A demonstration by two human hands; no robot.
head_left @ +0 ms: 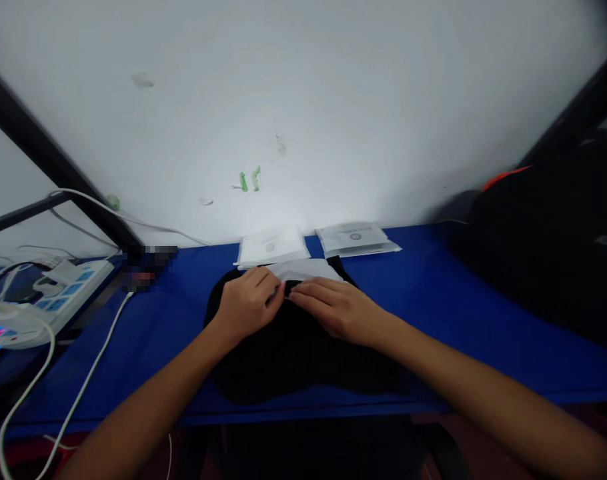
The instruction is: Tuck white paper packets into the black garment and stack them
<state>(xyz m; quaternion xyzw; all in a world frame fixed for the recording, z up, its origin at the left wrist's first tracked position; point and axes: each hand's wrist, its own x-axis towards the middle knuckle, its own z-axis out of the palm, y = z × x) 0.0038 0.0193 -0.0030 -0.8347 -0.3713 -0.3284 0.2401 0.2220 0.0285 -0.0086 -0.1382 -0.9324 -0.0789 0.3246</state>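
A black cloth item (293, 353) lies on the blue table (433, 300) in front of me. My left hand (247, 301) rests on its upper left part with the fingers curled and pinching at its edge. My right hand (333, 308) lies beside it, fingers pressed together on the same edge, next to a white sheet or packet (306, 269) tucked at the top of the cloth. The two hands' fingertips almost touch.
Two white flat packets (272, 245) (356, 239) lie against the white wall. A white power strip (63, 293) with white cables (91, 373) sits at the left. A large black bag (548, 247) stands at the right. Black frame bars rise on both sides.
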